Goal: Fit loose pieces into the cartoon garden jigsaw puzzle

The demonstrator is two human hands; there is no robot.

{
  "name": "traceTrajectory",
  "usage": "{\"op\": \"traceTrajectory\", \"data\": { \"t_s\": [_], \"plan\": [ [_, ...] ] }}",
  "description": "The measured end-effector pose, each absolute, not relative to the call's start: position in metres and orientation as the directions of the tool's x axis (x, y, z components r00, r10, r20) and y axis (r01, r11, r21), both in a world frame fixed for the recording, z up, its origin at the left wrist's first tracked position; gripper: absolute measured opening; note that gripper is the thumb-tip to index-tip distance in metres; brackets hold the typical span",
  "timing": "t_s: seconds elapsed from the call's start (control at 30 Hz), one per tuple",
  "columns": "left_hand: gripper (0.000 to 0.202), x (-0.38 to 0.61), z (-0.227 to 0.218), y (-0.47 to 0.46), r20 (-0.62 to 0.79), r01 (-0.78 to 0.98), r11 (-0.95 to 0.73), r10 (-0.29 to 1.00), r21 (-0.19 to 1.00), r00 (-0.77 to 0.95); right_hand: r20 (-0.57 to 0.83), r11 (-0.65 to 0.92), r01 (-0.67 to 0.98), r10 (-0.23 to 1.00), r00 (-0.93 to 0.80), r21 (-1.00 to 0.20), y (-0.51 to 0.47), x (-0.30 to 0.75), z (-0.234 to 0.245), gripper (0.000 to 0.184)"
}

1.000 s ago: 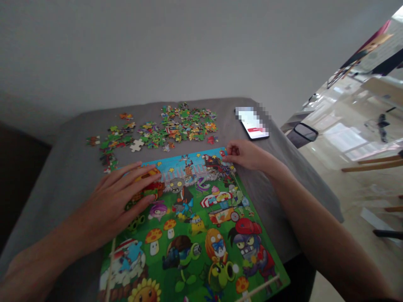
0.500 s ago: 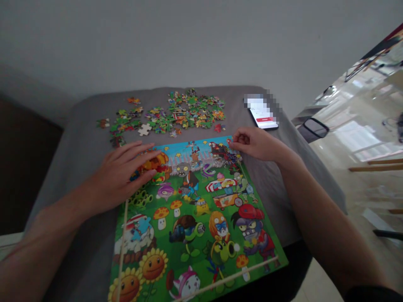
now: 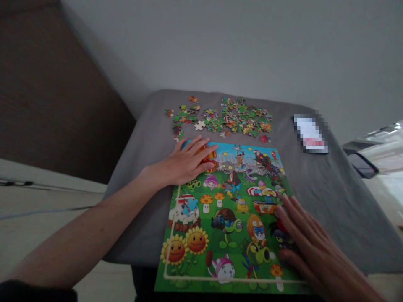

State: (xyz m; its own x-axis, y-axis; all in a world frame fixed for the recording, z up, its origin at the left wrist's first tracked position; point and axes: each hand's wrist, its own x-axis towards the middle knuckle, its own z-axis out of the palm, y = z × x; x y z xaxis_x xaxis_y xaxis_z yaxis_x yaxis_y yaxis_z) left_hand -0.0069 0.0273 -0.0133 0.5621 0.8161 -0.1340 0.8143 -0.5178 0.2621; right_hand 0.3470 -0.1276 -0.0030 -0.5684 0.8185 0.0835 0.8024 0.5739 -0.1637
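A colourful cartoon picture board (image 3: 226, 264) lies on the grey cloth, with a narrow pale line running along its left and bottom edges. My left hand (image 3: 185, 164) rests flat on its upper left corner, fingers stretched and spread, covering part of the picture. Over the board's right side is my right hand (image 3: 310, 241), its fingers extended and nothing seen in them; whether it presses on the surface I cannot tell. Beyond the top edge lie many loose jigsaw pieces (image 3: 242, 118), heaped and scattered. One piece (image 3: 200, 125) among them shows a plain pale face.
A phone (image 3: 311, 134) with a lit screen lies at the right on the grey cloth-covered surface (image 3: 333, 201). Behind stands a pale wall (image 3: 226, 46). A dark brown panel (image 3: 56, 92) rises at the left, and a cable (image 3: 47, 213) runs below it.
My right hand has left the board's upper right corner, opened from a pinch and come down over the right side. My left hand stays at the upper left. The view has swung left.
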Motion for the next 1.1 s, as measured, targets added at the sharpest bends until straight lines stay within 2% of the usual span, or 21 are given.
{"op": "traceTrajectory", "data": {
  "t_s": [0.1, 0.17, 0.3, 0.4, 0.57, 0.77, 0.97, 1.1],
  "plan": [
    [0.062, -0.006, -0.015, 0.027, -0.143, 0.811, -0.516, 0.812, 0.276, 0.565, 0.004, 0.630, 0.770, 0.774, -0.633, -0.103, -0.133, 0.342, -0.016, 0.076],
    [0.062, -0.006, -0.016, 0.027, -0.141, 0.811, -0.515, 0.813, 0.279, 0.565, 0.014, 0.636, 0.766, 0.770, -0.638, -0.092, -0.126, 0.331, -0.018, 0.078],
    [0.061, -0.007, -0.018, 0.027, -0.130, 0.811, -0.516, 0.816, 0.276, 0.563, 0.069, 0.703, 0.701, 0.710, -0.701, -0.121, -0.110, 0.284, -0.013, 0.077],
    [0.062, -0.008, -0.019, 0.027, -0.124, 0.812, -0.511, 0.820, 0.281, 0.559, 0.082, 0.768, 0.619, 0.636, -0.768, -0.161, -0.097, 0.236, -0.007, 0.068],
    [0.067, -0.011, -0.019, 0.028, -0.124, 0.815, -0.496, 0.826, 0.301, 0.549, 0.055, 0.770, 0.622, 0.633, -0.772, -0.141, -0.077, 0.181, 0.000, 0.063],
    [0.067, -0.012, -0.016, 0.028, -0.128, 0.807, -0.508, 0.817, 0.301, 0.562, 0.063, 0.778, 0.616, 0.625, -0.778, -0.122, -0.073, 0.184, -0.002, 0.064],
    [0.066, -0.009, -0.014, 0.028, -0.155, 0.815, -0.491, 0.819, 0.307, 0.552, 0.121, 0.788, 0.616, 0.611, -0.782, 0.006, -0.088, 0.228, -0.004, 0.053],
    [0.065, -0.008, -0.010, 0.028, -0.183, 0.812, -0.490, 0.809, 0.318, 0.559, 0.183, 0.777, 0.622, 0.601, -0.778, 0.093, -0.101, 0.253, 0.001, 0.038]
  ]
}}
